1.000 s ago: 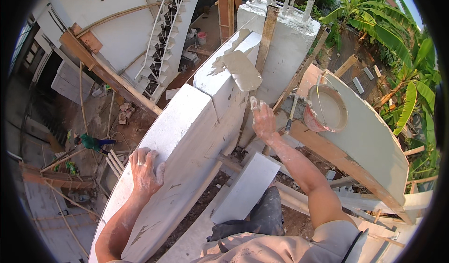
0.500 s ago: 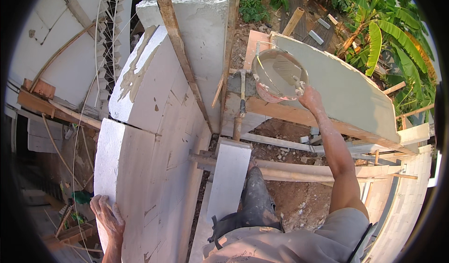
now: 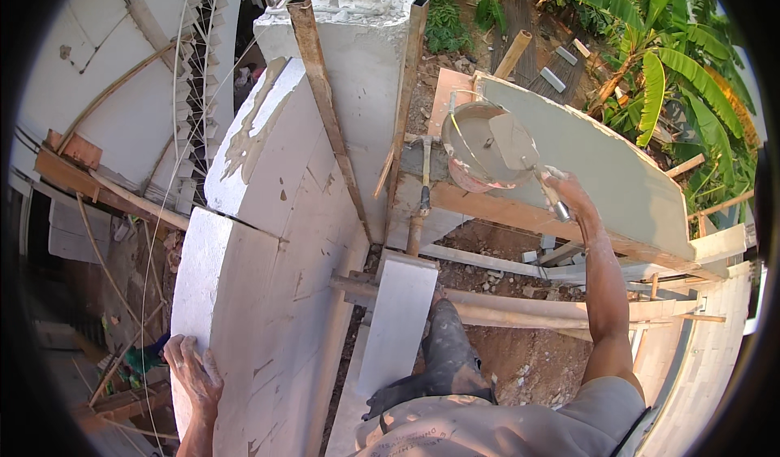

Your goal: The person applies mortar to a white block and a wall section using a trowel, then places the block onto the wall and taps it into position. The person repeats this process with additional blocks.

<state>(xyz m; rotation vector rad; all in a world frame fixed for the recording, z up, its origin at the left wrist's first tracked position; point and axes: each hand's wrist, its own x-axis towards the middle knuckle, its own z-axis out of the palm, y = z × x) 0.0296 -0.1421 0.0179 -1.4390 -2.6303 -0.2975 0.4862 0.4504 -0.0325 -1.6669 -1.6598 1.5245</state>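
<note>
My left hand [image 3: 195, 374] grips the left edge of a white block wall [image 3: 203, 278], low in the view. At the right, my right hand [image 3: 566, 197] is closed on a trowel's metal-ended handle. The trowel's flat blade [image 3: 512, 142] is over the inside of a pale pinkish bucket [image 3: 470, 175], which holds grey wet mortar [image 3: 475, 132]. The bucket sits on a grey plastered ledge. A hammer [image 3: 425, 181] stands just left of it. Grey mortar [image 3: 248, 140] is smeared along the top of the upper block of the wall.
A concrete column [image 3: 366, 67] with upright timbers [image 3: 325, 99] is ahead. A loose white block [image 3: 394, 319] lies beside my leg, near wooden beams [image 3: 520, 311] over rubble below. A stair [image 3: 195, 91] and poles are at the left, banana plants [image 3: 674, 75] at the right.
The view has swung from the wall toward the bucket. My right hand has moved right from the wall top to the bucket, bringing the trowel with it; its blade now angles inside the rim.
</note>
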